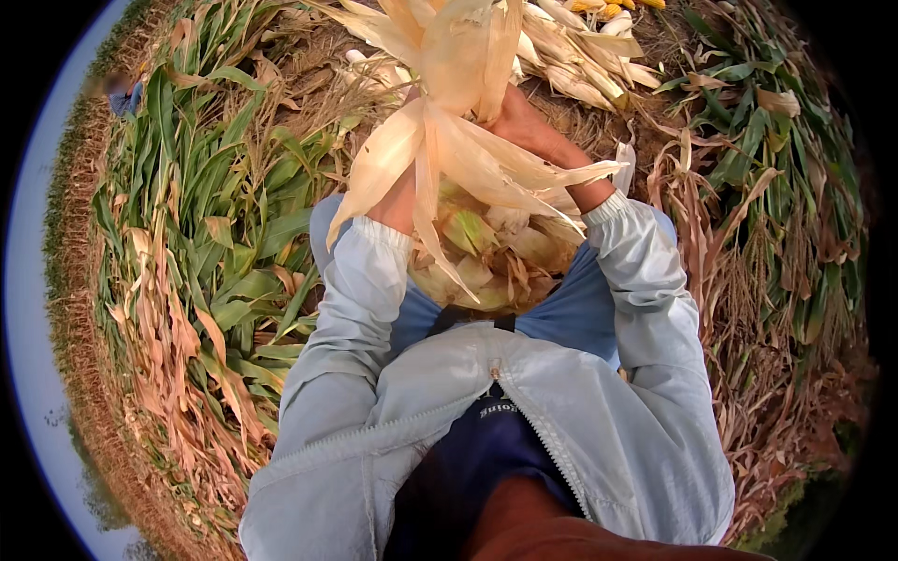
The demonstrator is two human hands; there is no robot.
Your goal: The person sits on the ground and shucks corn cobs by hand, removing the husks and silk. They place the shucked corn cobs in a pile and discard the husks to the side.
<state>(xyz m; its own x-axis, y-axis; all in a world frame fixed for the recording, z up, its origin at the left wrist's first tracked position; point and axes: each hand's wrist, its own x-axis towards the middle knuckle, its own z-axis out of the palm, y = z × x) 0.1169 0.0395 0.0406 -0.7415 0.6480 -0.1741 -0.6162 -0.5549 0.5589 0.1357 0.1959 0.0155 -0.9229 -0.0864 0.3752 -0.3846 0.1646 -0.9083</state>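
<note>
Pale, dry corn husks (459,63) spread out in front of me at the top centre, with long leaves hanging down over my wrists. My left hand (396,196) is mostly behind these leaves; its fingers are hidden. On the other side my right hand (523,123) is at the husks, its fingertips covered by them. Whether an ear of corn is inside cannot be seen. Between my knees, below the hanging leaves, lies a heap of loose husks (519,252), some of them greenish.
Cut corn stalks with green leaves (231,182) lie at the left, more stalks (758,140) at the right. Husk-covered ears (575,56) lie beyond my right hand, near bare yellow corn cobs (610,8). A person (125,97) is far off at the upper left.
</note>
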